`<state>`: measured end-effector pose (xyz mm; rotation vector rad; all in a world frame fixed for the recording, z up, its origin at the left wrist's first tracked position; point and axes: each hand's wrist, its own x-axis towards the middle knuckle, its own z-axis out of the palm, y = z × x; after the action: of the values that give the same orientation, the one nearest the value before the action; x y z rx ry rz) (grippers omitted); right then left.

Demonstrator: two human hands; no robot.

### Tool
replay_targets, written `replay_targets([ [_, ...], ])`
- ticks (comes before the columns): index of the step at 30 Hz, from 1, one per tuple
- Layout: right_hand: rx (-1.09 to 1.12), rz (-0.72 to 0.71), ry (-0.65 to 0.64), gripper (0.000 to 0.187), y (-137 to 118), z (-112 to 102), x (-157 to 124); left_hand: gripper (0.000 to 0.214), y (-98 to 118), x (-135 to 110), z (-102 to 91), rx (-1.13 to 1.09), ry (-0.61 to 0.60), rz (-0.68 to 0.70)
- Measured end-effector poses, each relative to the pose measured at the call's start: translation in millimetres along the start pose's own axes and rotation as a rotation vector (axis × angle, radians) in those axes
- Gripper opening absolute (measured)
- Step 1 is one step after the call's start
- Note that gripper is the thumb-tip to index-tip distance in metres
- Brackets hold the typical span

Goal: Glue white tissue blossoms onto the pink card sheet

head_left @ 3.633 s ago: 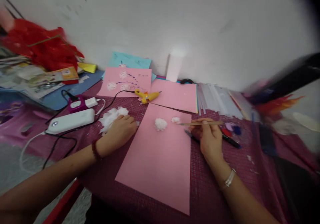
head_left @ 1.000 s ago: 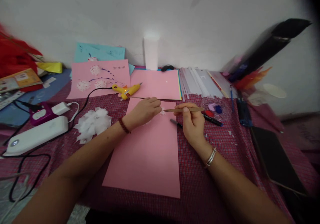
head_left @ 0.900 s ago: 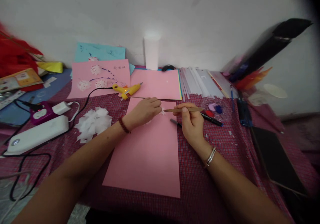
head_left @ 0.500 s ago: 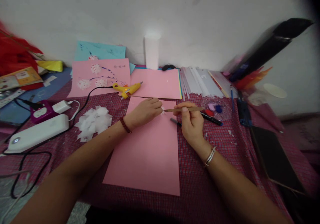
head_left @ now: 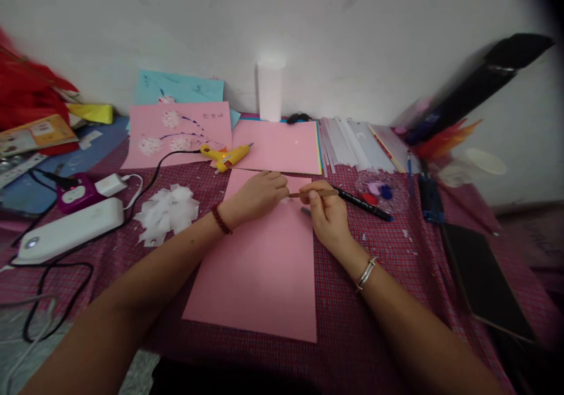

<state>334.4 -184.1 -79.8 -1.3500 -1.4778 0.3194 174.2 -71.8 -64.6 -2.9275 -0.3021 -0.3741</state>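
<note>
Nearer now, the right hand pinches a stick; its tip may jab the left hand, curled beside it.

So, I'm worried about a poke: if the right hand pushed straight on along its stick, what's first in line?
Probably the left hand, its fingertips right at the stick tip; depth unclear.

My desk wears its red checked cloth, and a pink sheet lies dead centre. The yellow glue gun sits beyond it, white tissue fluff to the left, and the power strip further left. A black marker lies to the right, paper strips behind it, and a dark tablet far right.
</note>
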Motion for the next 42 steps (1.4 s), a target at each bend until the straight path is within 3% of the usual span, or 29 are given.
replay_targets([
  [5, -0.045, -0.056, -0.026, 0.021, -0.6, 0.0, -0.2, 0.022, -5.2, -0.1, -1.2, -0.081, 0.128, -0.2],
  [9, -0.101, -0.155, -0.117, 0.02, -2.6, 0.8, 0.5, 0.028, -11.2, -1.3, 2.0, -0.12, 0.245, -0.381],
  [14, -0.115, -0.235, -0.232, 0.02, -4.3, -0.7, 0.1, 0.024, -13.5, -2.0, -0.5, -0.158, 0.279, -0.42],
  [16, -0.061, -0.184, -0.137, 0.019, -4.8, -3.5, 0.0, 0.021, -15.5, -3.1, -8.4, -0.192, 0.282, -0.439],
  [19, 0.127, 0.011, 0.119, 0.02, -3.3, -7.5, -0.2, 0.017, -25.1, -10.9, -27.5, -0.261, 0.28, -0.456],
  [21, 0.26, 0.123, 0.195, 0.02, -0.5, -8.3, -1.4, 0.016, -35.1, -22.8, -42.6, -0.281, 0.278, -0.479],
  [23, 0.33, 0.183, 0.173, 0.02, 2.8, -7.5, -3.7, 0.015, -45.2, -40.9, -57.2, -0.279, 0.268, -0.541],
  [29, 0.195, 0.218, 0.097, 0.023, 9.7, -4.3, -6.4, 0.015, -59.3, -120.3, -86.7, -0.313, 0.118, -0.75],
  [32, 0.114, 0.201, 0.12, 0.024, 9.7, -4.6, -4.6, 0.016, -46.9, -155.1, -93.7, -0.298, -0.034, -0.799],
  [37, 0.118, 0.219, 0.155, 0.024, 4.8, -4.9, -5.1, 0.015, 4.7, -182.3, -92.5, -0.185, -0.225, -0.696],
  [40, 0.137, 0.246, 0.171, 0.019, 1.9, -5.0, -4.9, 0.017, 28.1, -189.5, -82.9, -0.005, -0.199, -0.754],
  [42, 0.13, 0.249, 0.182, 0.019, 1.1, -5.1, -4.5, 0.02, 32.4, -193.2, -75.1, -0.017, -0.147, -0.839],
])
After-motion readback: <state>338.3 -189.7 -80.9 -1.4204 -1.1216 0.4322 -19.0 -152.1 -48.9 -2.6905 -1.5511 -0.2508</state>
